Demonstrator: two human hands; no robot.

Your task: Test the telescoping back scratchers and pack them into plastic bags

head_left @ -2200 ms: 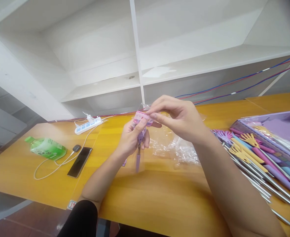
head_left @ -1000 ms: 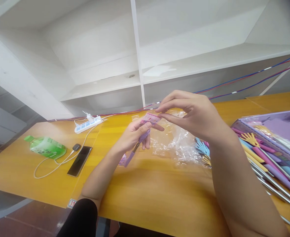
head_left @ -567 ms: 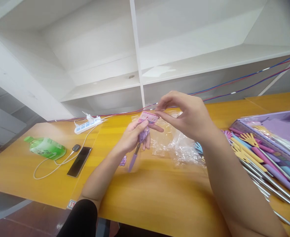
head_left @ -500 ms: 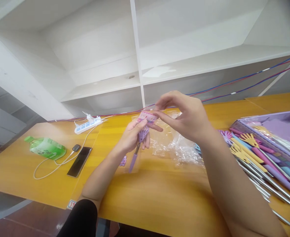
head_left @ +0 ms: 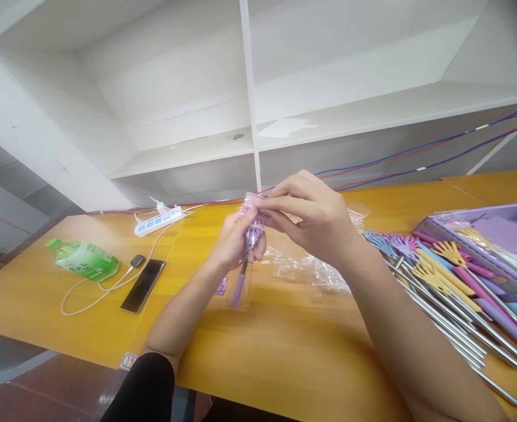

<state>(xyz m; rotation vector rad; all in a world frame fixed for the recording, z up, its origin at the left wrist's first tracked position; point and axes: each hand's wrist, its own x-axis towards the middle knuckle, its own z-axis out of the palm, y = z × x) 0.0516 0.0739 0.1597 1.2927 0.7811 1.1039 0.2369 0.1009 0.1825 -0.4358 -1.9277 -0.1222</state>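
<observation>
My left hand (head_left: 234, 240) is closed on a purple back scratcher (head_left: 239, 288), which hangs handle down inside a clear plastic bag (head_left: 246, 300). Its hand-shaped head (head_left: 253, 234) lies by my left fingers. At the bag's top is a pink printed card (head_left: 254, 200), partly covered by my fingers. My right hand (head_left: 309, 211) pinches the top of the bag and card from the right, close against my left thumb. Below my left hand, a small purple printed piece (head_left: 221, 286) lies on the table.
Crumpled clear bags (head_left: 324, 272) lie behind my right forearm. Several loose back scratchers (head_left: 452, 287) are piled at right beside a purple box (head_left: 434, 225). To the left are a green bottle (head_left: 85, 261), a phone (head_left: 143, 286), a charging cable (head_left: 71, 312) and a power strip (head_left: 158, 221).
My right hand has moved left and slightly down from the card's right edge to the top of the bag, against my left thumb. The back scratcher's handle has swung to hang more upright.
</observation>
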